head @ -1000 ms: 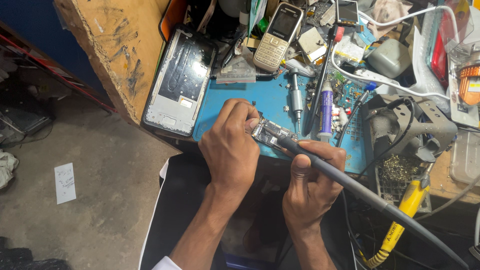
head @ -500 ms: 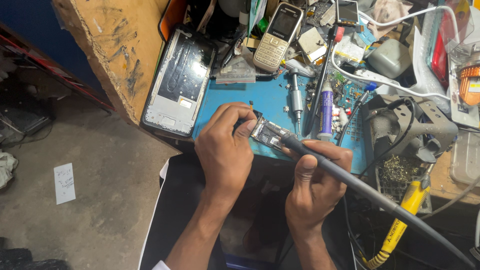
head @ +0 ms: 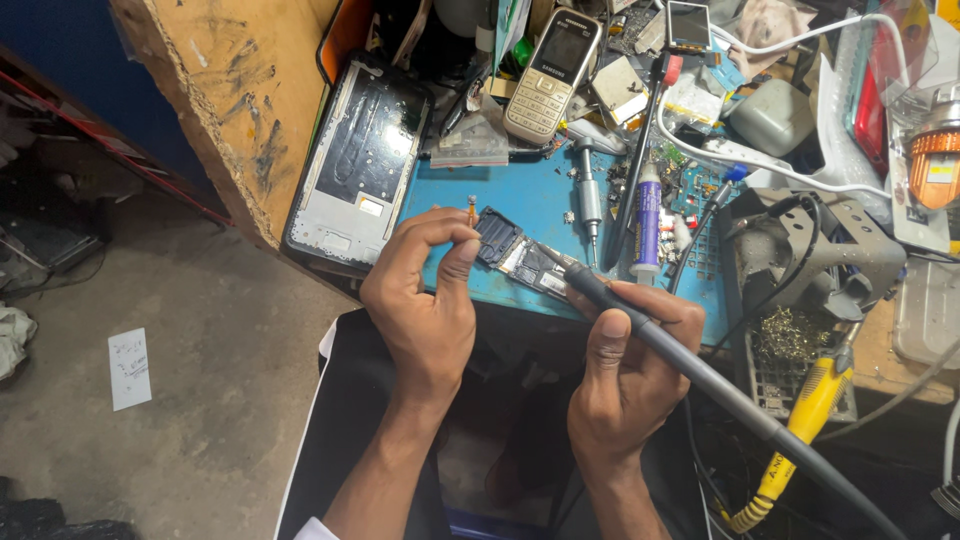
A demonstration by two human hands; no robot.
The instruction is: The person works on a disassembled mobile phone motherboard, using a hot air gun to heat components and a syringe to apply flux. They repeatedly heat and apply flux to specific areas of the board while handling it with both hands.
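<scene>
The work in hand looks like soldering on a small circuit board (head: 525,258) that lies at the near edge of the blue mat (head: 540,205). The left hand (head: 425,300) has thumb and forefinger pinched together at the board's left end, steadying it, with a tiny orange-tipped part (head: 471,208) showing just above the fingertips; whether that part is held in the pinch I cannot tell. The right hand (head: 630,365) is closed tight around the grey soldering iron (head: 640,335), its tip resting on or just above the board's right end and its thick cable trailing away to the lower right. The next move seems to call for a steady tip on one small spot while the left fingers stay clear of the heat. Close behind the board lie a metal screwdriver (head: 589,190), a purple-labelled tube (head: 647,215) and a black pen-like tool (head: 640,150); a phone frame (head: 355,165) and a keypad phone (head: 550,75) lie farther back, crowding the mat
</scene>
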